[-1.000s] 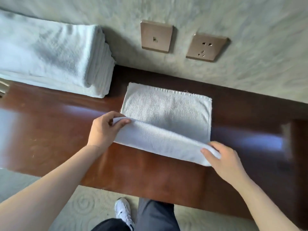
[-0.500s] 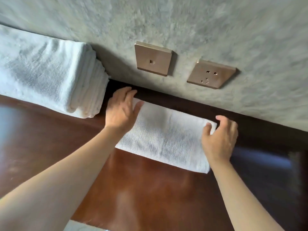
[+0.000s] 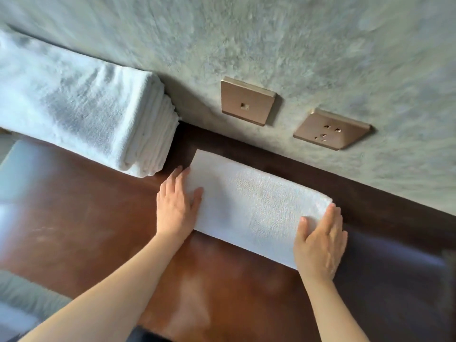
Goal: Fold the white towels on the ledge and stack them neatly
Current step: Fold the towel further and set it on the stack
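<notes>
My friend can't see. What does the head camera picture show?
Two hands, left hand and right hand, press flat on a folded white towel on a brown wooden ledge. A stack of towels sits to the left, below two wall sockets.

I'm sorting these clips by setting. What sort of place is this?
Probably a hotel or guest room, though that is a guess. A stack of folded white towels sits on a polished wooden ledge against a textured wall with bronze-coloured socket plates.
</notes>
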